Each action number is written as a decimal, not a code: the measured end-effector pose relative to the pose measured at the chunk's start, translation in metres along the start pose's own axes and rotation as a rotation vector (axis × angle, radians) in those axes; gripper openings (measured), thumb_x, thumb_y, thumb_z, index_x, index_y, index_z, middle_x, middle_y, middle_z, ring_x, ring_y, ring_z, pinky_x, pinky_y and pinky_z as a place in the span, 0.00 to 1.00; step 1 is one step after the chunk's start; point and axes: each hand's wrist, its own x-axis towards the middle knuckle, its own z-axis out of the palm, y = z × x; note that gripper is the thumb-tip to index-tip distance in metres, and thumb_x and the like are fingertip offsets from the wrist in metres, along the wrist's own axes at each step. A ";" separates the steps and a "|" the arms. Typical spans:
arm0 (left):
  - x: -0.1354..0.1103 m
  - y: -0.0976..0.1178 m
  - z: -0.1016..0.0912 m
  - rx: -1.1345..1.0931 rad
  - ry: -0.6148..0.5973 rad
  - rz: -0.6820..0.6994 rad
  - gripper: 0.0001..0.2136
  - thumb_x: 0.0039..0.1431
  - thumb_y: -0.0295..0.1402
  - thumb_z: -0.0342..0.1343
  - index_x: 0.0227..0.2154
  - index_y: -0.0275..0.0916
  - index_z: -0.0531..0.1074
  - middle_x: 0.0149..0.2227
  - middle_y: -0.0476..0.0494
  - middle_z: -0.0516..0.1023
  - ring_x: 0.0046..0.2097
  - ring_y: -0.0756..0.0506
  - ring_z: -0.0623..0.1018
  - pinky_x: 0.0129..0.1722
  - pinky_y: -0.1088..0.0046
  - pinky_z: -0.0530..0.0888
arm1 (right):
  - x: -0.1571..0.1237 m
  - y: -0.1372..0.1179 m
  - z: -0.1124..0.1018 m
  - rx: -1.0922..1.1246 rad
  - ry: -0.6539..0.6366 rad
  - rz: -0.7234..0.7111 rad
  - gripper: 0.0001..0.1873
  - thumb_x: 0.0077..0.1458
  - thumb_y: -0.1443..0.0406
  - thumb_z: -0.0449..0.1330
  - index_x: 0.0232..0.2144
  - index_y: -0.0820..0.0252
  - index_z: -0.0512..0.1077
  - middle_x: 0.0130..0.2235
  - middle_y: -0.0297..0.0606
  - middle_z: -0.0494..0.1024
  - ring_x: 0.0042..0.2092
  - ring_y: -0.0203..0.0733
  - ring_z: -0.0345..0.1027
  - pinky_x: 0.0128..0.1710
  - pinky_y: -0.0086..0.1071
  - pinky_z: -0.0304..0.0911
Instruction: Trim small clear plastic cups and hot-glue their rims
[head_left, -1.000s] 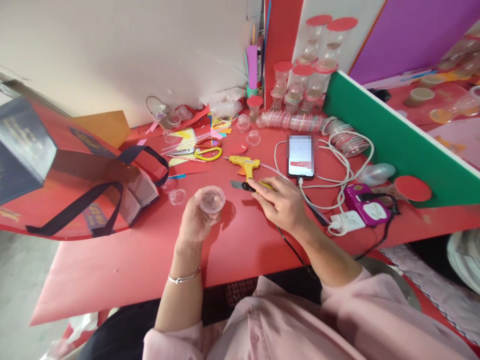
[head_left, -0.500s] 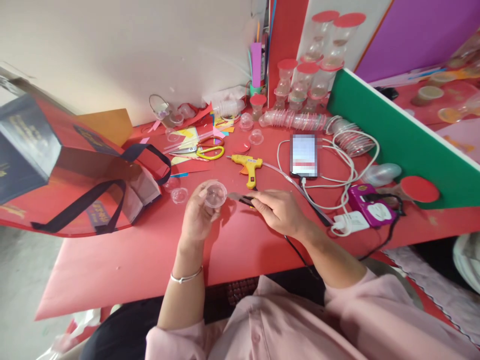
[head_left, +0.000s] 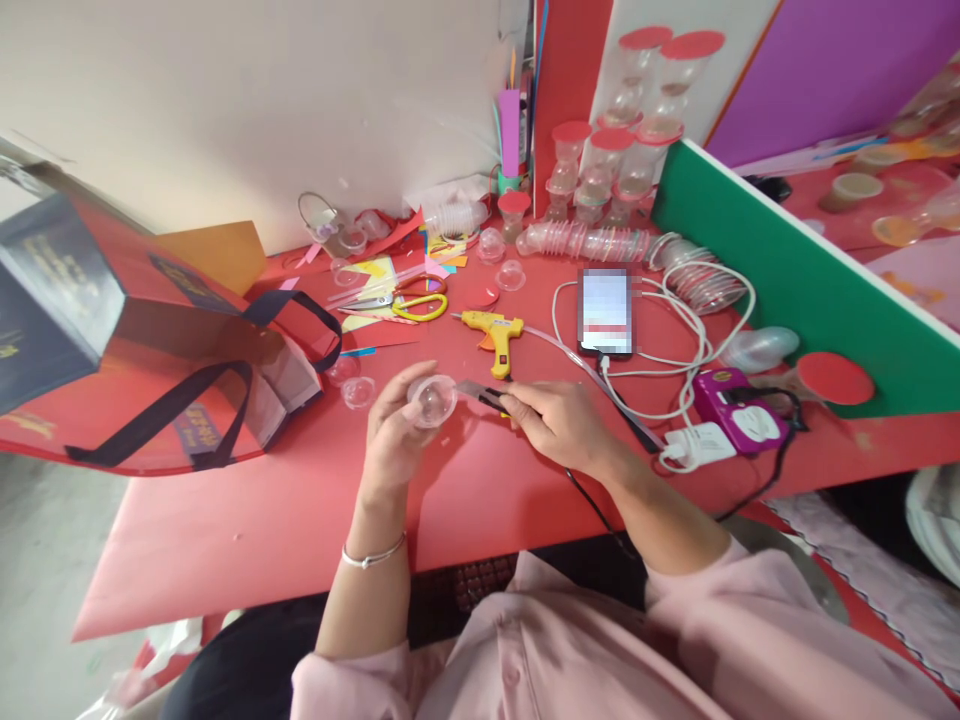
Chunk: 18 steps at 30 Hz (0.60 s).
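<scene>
In the head view, I am looking down on a person working at a red table (head_left: 292, 530), where the left hand (head_left: 394, 430) is gripping a clear plastic cup (head_left: 433, 402), fingers curling around its side and its open mouth facing up toward my camera. The right hand (head_left: 559, 420) is closing firmly around a cutter knife (head_left: 486, 394), whose blade is pointing left and reaching the cup's rim; I am not managing to tell whether the edge is touching the plastic. The cup is sitting in the left hand above the table, just left of the blade. Beyond the two hands, I am seeing a yellow glue gun (head_left: 495, 328) lying on its side, with a pair of scissors (head_left: 420, 303) resting to its left. A phone (head_left: 606, 310), its screen blurred, is lying right of the gun, beside a looping white cable (head_left: 705, 345). Behind it, a row of nested cups (head_left: 589, 242) is stretching toward a green divider (head_left: 787, 270), while red-capped containers (head_left: 611, 165) are standing stacked at the back. On the left, a red and navy bag (head_left: 150, 375) is occupying the table's edge.
</scene>
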 end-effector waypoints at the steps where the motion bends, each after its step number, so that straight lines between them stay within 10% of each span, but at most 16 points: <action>1: 0.000 -0.001 0.000 0.001 0.016 0.034 0.24 0.51 0.42 0.66 0.52 0.41 0.78 0.41 0.41 0.81 0.30 0.50 0.75 0.20 0.81 0.67 | 0.000 0.000 0.000 -0.036 0.034 0.020 0.19 0.72 0.57 0.50 0.40 0.56 0.79 0.31 0.37 0.83 0.32 0.40 0.75 0.31 0.32 0.56; 6: 0.003 -0.008 0.004 0.287 0.204 0.241 0.21 0.45 0.33 0.74 0.45 0.44 0.80 0.46 0.44 0.80 0.34 0.51 0.77 0.26 0.80 0.72 | 0.001 0.001 -0.005 0.162 0.160 0.211 0.22 0.73 0.54 0.48 0.47 0.57 0.79 0.32 0.36 0.84 0.33 0.40 0.78 0.34 0.30 0.64; 18: 0.006 0.001 0.007 -0.093 0.008 -0.055 0.17 0.49 0.31 0.62 0.45 0.41 0.73 0.45 0.43 0.79 0.33 0.47 0.80 0.23 0.76 0.74 | -0.001 -0.001 0.002 0.173 0.102 0.023 0.20 0.72 0.58 0.53 0.62 0.49 0.72 0.41 0.38 0.79 0.40 0.39 0.76 0.43 0.33 0.70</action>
